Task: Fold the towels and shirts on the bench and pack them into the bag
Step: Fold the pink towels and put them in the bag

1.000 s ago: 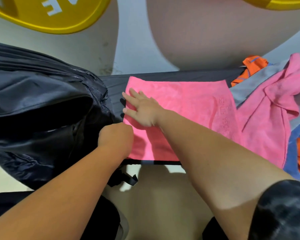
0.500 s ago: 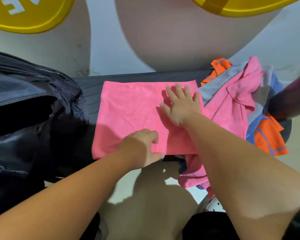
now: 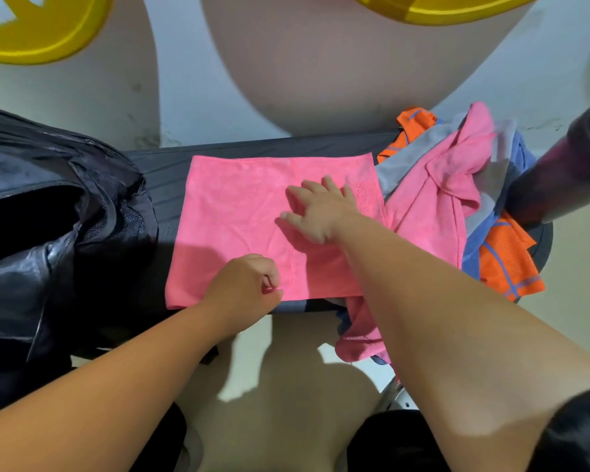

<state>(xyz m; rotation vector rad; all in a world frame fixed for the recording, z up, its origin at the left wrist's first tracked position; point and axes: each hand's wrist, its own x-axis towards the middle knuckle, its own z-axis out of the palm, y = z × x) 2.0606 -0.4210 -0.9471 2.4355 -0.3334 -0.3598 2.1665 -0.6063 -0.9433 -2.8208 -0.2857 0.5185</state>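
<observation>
A pink towel (image 3: 239, 212) lies folded flat on the dark bench (image 3: 164, 172), with a fold seam running down its right half. My right hand (image 3: 321, 209) presses flat on the towel's right half, fingers spread and pointing left. My left hand (image 3: 249, 284) is curled at the towel's near edge, and a bit of pink cloth shows between its thumb and fingers. The black bag (image 3: 48, 233) stands open at the bench's left end, close to the towel. A heap of unfolded clothes sits at the right: a pink shirt (image 3: 433, 212), orange cloth (image 3: 504, 264), grey and blue pieces.
A dark cylinder (image 3: 566, 172) leans over the heap at the right edge. Part of the pink shirt hangs off the bench front (image 3: 358, 338). Yellow mats (image 3: 31, 32) lie on the pale floor beyond the bench. My knees are below the bench's front edge.
My right hand slid along the towel from its left end to its right half. My left hand moved right along the near edge and curled tighter. The view shifted right.
</observation>
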